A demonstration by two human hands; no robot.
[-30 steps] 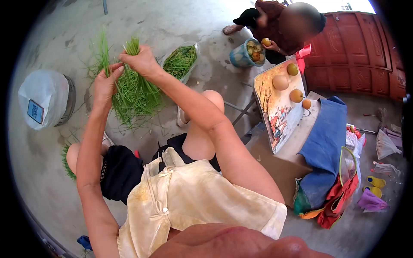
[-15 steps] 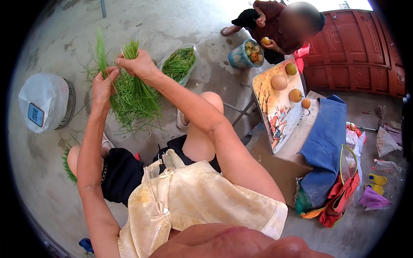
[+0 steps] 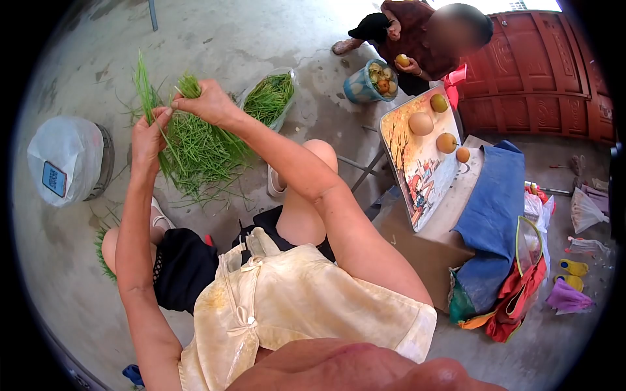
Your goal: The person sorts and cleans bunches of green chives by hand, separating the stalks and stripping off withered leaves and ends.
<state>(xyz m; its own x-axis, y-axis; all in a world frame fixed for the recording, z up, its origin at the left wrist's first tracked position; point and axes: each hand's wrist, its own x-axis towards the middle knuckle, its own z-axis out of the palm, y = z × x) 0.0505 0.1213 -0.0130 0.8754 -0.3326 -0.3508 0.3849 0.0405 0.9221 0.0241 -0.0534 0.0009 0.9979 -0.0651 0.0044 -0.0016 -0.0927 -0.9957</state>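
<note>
Green chive-like stalks (image 3: 141, 77) held above a loose heap (image 3: 203, 155) of the same on the concrete floor (image 3: 78, 88).

The left hand (image 3: 149, 135) has its fingers pinched shut on a thin, splayed bunch, tips pointing up and away; the right hand (image 3: 207, 104) has its fingers closed around a thicker bundle (image 3: 189, 85), its ends gathered just past the thumb. The two hands are close together; whether their fingertips touch I cannot tell. To the right of the heap, a clear plastic bag (image 3: 282, 122) holds more greens (image 3: 268, 98). The stalks look very light, slim and bendy, likely to crease or bruise under a hard squeeze, and single strands could slip out. A light pinch near the gathered ends seems the surest hold, as the long parts probably flop and tangle.
</note>
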